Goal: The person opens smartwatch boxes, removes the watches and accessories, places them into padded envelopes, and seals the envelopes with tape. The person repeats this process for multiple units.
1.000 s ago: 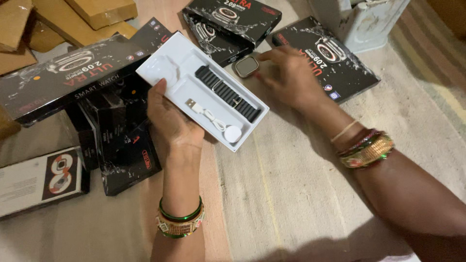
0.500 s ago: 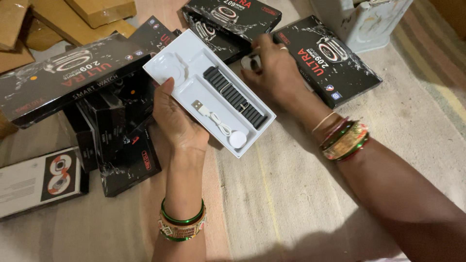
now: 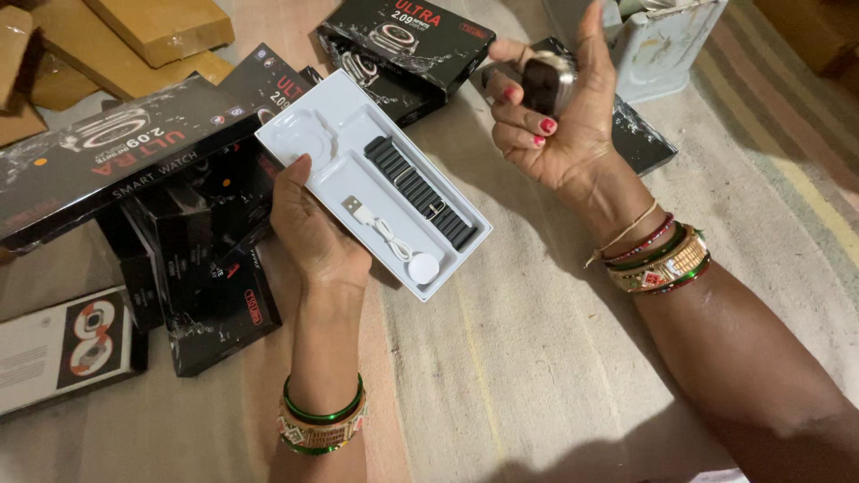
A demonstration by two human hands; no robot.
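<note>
Left hand [image 3: 311, 234] gripping long white plastic insert tray [image 3: 309, 134] holding black ribbed strap [image 3: 419, 191]; right hand [image 3: 553, 116], right of tray, closed around dark square watch body [image 3: 546, 82].

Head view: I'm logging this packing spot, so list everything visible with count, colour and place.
tray: one, white, centre, in the left hand
strap: one, dark, lying in the tray
cable: one, white, in the tray, ending in a round puck
watch body: one, dark, in the right hand
long boxes: several, black, left and top
cardboard boxes: several, brown, top left
flat box: one, white and black, lower left
container: one, pale, top right
cloth: striped beige, underneath
bangles: both wrists
left hand: holds the tray's edge
right hand: raised, gripping the watch body
</note>
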